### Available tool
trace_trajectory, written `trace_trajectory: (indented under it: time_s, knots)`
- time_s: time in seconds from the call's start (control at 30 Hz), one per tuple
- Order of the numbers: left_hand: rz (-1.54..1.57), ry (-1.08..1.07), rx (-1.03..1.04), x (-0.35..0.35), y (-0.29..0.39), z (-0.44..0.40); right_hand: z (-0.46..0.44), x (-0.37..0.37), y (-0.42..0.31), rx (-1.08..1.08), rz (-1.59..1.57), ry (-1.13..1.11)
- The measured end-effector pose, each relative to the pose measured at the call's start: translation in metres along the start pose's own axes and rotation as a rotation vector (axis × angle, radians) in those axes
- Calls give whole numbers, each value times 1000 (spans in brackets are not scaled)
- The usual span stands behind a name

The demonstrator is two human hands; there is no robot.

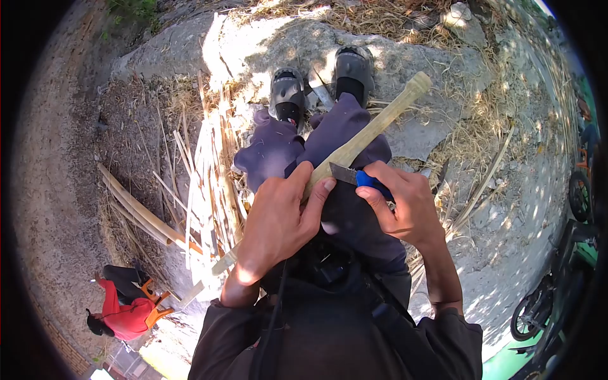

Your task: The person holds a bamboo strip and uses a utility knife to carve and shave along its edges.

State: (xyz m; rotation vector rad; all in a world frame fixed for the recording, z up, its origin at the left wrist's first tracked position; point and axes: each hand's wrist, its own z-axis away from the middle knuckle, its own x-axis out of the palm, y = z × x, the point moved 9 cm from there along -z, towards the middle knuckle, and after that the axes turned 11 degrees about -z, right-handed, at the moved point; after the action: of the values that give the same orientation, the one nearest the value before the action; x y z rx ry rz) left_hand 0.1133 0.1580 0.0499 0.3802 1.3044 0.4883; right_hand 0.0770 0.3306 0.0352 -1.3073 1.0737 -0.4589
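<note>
My left hand (pixel 278 212) is closed around a long, pale bamboo strip (pixel 373 130), with the thumb lying along its near side. The strip slants across my lap, its far end rising past my right knee. In my right hand (pixel 408 206) is a utility knife (pixel 373 182) with a blue handle, gripped between thumb and fingers. Its grey blade rests against the bamboo just beyond my left thumb. Below the strip are my legs in dark trousers (pixel 339 130).
Many split bamboo strips (pixel 212 168) lie on the ground to my left, beside thicker bamboo lengths (pixel 136 206). A person in red (pixel 130 316) sits on an orange chair at lower left. Motorbikes (pixel 535 310) stand at the right. Dry straw (pixel 481 120) litters the ground.
</note>
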Motion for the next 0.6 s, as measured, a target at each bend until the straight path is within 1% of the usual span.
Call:
trace_trajectory:
  time_s: [0.13,0.2,0.27,0.37,0.43,0.47,0.53,0.6]
  knots:
    - [30,7,-44,0,0,0,4,6,-2,-12,17,57]
    - [21,14,-55,-1,0,0,7,8,-1,34,15,89]
    - [13,23,-62,0,1,1,9,13,1,24,24,131]
    - [-33,76,-54,-3,5,3,12,18,-1,-1,47,204]
    - [-45,163,10,-8,11,7,12,18,-4,-15,62,235]
    - [-46,166,11,-9,11,7,11,18,-4,-11,58,234]
    - [10,77,-32,-5,5,4,10,17,-1,-10,52,238]
    - [-11,84,-21,-6,5,3,12,16,2,-102,-79,192]
